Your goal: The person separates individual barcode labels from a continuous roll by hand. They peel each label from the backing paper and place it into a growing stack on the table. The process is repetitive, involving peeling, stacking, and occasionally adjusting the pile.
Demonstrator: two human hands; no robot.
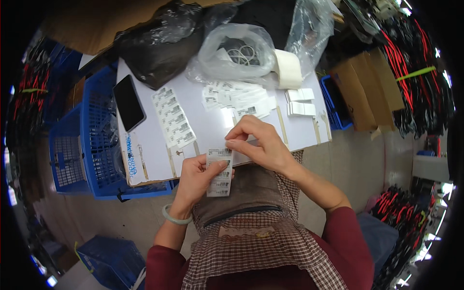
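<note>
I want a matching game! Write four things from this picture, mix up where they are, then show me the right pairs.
Things
1. Black rectangular phone
2. White paper strip of printed labels
3. Pale green round bangle
4. Brown cardboard box

Places
A. Around the left wrist
B. Past the right edge of the white flat-topped table
C. Lying near the table's left edge
D. Held in the bare left hand

Right pairs
1-C, 2-D, 3-A, 4-B
</note>
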